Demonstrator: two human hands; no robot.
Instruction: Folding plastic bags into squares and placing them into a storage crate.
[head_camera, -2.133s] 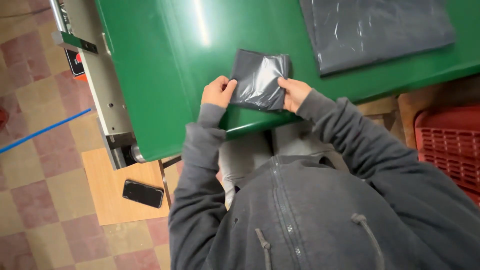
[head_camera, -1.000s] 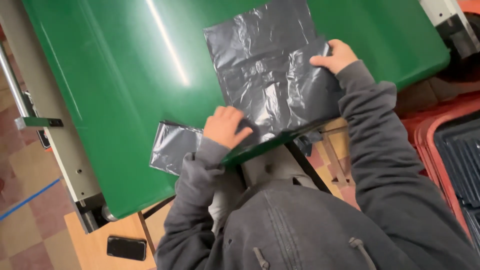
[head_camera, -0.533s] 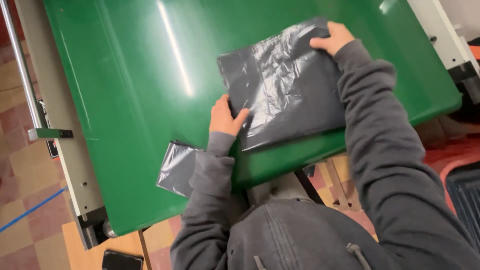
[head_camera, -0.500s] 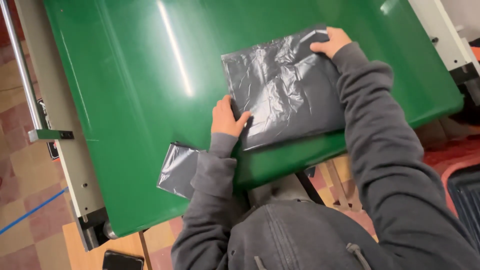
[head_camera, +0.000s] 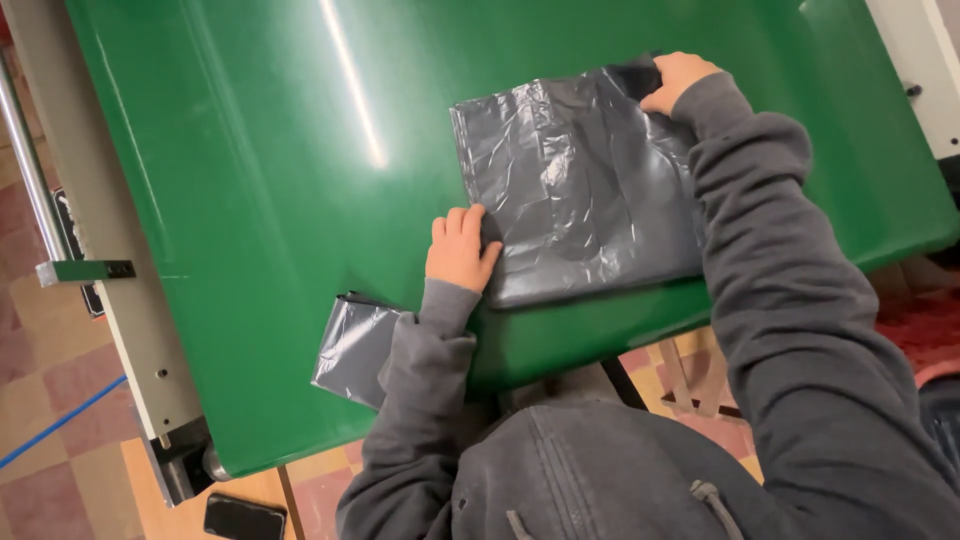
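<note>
Grey plastic bag (head_camera: 580, 190) lies flat between both hands, touching each.

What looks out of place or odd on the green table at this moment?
Little stands out. The grey plastic bag lies flat but wrinkled under the left hand and the right hand. A smaller folded grey bag lies partly under the left sleeve, close to the edge of the green table. Nothing looks torn or spilled.

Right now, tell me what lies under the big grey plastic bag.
The grey plastic bag lies flat on the green table. Left hand and right hand press its edges. Anything beneath it is covered.
</note>
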